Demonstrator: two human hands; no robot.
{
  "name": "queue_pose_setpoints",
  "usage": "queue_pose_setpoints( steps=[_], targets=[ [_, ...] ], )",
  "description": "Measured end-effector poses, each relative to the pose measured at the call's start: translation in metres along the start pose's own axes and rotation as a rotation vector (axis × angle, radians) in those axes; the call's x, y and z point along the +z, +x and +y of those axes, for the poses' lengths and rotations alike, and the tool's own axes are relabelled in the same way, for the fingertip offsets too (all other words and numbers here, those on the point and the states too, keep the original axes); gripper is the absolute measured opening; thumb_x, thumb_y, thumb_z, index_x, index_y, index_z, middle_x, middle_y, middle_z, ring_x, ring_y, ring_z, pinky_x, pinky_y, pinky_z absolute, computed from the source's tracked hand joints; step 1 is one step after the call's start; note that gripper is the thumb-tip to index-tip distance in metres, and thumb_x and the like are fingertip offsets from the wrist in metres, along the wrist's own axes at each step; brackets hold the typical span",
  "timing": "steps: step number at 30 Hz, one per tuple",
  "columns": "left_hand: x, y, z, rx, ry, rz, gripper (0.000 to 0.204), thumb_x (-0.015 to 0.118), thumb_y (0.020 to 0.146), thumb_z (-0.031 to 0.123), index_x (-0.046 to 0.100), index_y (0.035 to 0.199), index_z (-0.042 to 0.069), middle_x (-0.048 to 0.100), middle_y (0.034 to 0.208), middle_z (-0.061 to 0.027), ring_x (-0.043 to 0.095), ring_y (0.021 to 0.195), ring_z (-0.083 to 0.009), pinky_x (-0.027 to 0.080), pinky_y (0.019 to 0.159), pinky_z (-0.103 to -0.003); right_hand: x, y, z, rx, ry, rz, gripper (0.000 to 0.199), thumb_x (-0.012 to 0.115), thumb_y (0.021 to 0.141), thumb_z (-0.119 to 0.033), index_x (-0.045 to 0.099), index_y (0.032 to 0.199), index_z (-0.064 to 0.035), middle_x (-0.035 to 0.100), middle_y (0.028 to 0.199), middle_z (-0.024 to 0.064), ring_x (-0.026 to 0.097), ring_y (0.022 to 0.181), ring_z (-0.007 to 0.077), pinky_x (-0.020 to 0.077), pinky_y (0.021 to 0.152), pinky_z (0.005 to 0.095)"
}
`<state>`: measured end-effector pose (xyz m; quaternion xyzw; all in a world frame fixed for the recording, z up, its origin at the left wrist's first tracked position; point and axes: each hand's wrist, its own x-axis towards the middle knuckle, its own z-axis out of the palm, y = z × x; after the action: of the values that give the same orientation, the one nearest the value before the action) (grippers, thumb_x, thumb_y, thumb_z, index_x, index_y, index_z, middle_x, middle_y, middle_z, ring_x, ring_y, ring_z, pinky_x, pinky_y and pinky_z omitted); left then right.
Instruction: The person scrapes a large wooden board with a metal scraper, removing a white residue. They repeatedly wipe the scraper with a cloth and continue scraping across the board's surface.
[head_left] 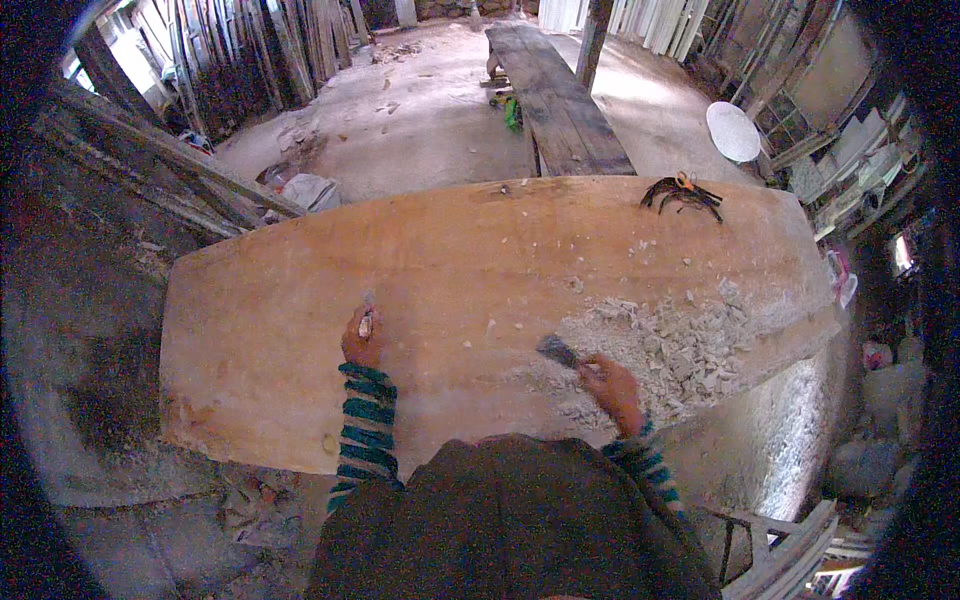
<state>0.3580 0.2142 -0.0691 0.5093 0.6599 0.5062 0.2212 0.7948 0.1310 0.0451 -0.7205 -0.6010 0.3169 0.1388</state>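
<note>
My left hand (362,340) is closed round a small thing with a greyish tip and a whitish part, too small to name, over the left-middle of a large wooden board (270,330). In my right hand (612,392) is a scraper (557,350), its flat dark blade pointing left, at or just above the board. Beside that hand spreads a heap of white flakes and crumbs (690,345), thickest on the board's right side. Whether the blade touches the wood I cannot tell.
Dark strips with an orange-handled tool (684,182) lie at the board's far right edge. Behind stands a long dark plank bench (560,100) near a post (594,45). A round white disc (733,131) leans at the right. Timber (240,60) lines the far left.
</note>
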Motion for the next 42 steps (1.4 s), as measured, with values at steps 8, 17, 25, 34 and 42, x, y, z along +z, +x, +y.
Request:
queue_pose_setpoints(
  steps=[8, 17, 25, 34, 42],
  targets=[
    [-0.002, -0.053, 0.053, -0.129, -0.024, -0.037, 0.023, 0.064, 0.082, 0.009, 0.062, 0.104, 0.005, 0.066, 0.095, -0.0081, 0.062, 0.089, -0.0188, 0.049, 0.079, -0.031, 0.08, 0.051, -0.032, -0.117, -0.03, 0.149, 0.03, 0.056, 0.087, -0.039, 0.062, 0.098, -0.0126, 0.066, 0.083, 0.0177, 0.063, 0.08, 0.0385, 0.0483, 0.067, 0.0488],
    [-0.04, -0.106, 0.059, -0.344, -0.249, 0.195, 0.019, 0.061, 0.086, 0.012, 0.062, 0.104, 0.004, 0.066, 0.096, -0.0059, 0.06, 0.088, -0.0136, 0.049, 0.078, -0.03, 0.081, 0.019, -0.012, -0.116, -0.118, -0.038, 0.029, 0.054, 0.088, -0.039, 0.06, 0.102, -0.0143, 0.065, 0.085, 0.0171, 0.063, 0.079, 0.0396, 0.0479, 0.067, 0.0486],
    [-0.082, -0.141, 0.052, -0.32, -0.126, 0.303, 0.017, 0.061, 0.088, 0.012, 0.06, 0.102, 0.003, 0.063, 0.096, -0.0037, 0.058, 0.089, -0.0149, 0.048, 0.08, -0.029, 0.074, 0.042, -0.06, -0.414, -0.032, 0.006, 0.032, 0.052, 0.089, -0.041, 0.057, 0.105, -0.0131, 0.065, 0.081, 0.018, 0.062, 0.076, 0.0405, 0.0488, 0.067, 0.0502],
    [-0.108, -0.173, 0.06, -0.291, -0.132, 0.346, 0.016, 0.063, 0.086, 0.006, 0.06, 0.101, 0.0, 0.061, 0.098, -0.0074, 0.058, 0.088, -0.0153, 0.048, 0.079, -0.029, 0.114, 0.05, -0.083, -0.369, -0.108, 0.011, 0.029, 0.054, 0.088, -0.036, 0.059, 0.103, -0.012, 0.066, 0.08, 0.0178, 0.063, 0.075, 0.04, 0.0499, 0.065, 0.0491],
    [-0.123, -0.191, 0.071, -0.322, -0.158, 0.331, 0.015, 0.064, 0.086, 0.008, 0.063, 0.099, 0.003, 0.061, 0.1, -0.0068, 0.058, 0.089, -0.0159, 0.048, 0.081, -0.029, 0.116, 0.007, -0.044, -0.265, -0.134, 0.01, 0.031, 0.054, 0.089, -0.036, 0.059, 0.104, -0.0091, 0.067, 0.083, 0.0147, 0.064, 0.071, 0.0384, 0.05, 0.064, 0.0473]
  ],
)
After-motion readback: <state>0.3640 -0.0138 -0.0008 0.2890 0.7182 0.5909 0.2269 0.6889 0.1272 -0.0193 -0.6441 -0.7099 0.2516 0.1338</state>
